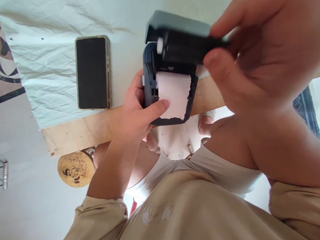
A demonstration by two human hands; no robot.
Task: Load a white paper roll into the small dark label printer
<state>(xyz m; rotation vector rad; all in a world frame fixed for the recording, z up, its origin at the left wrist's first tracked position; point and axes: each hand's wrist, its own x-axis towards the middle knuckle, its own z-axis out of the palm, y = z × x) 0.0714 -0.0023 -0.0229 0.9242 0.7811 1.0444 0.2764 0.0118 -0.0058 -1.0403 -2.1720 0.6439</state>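
The left hand [135, 113] wraps the left side of a small dark blue printer [151, 80], its thumb [157, 106] lying across the lower edge of the white paper roll [172, 95] in the open bay, while the right hand [258, 53] pinches the raised black lid [184, 43] between thumb and fingers at the printer's twelve o'clock. The printer is held over the wooden table edge [77, 130], just in front of the person's chest. A phone [92, 73] lies face up on the white cloth [46, 58] at nine o'clock of the printer, a round wooden stool [75, 168] at seven o'clock below.
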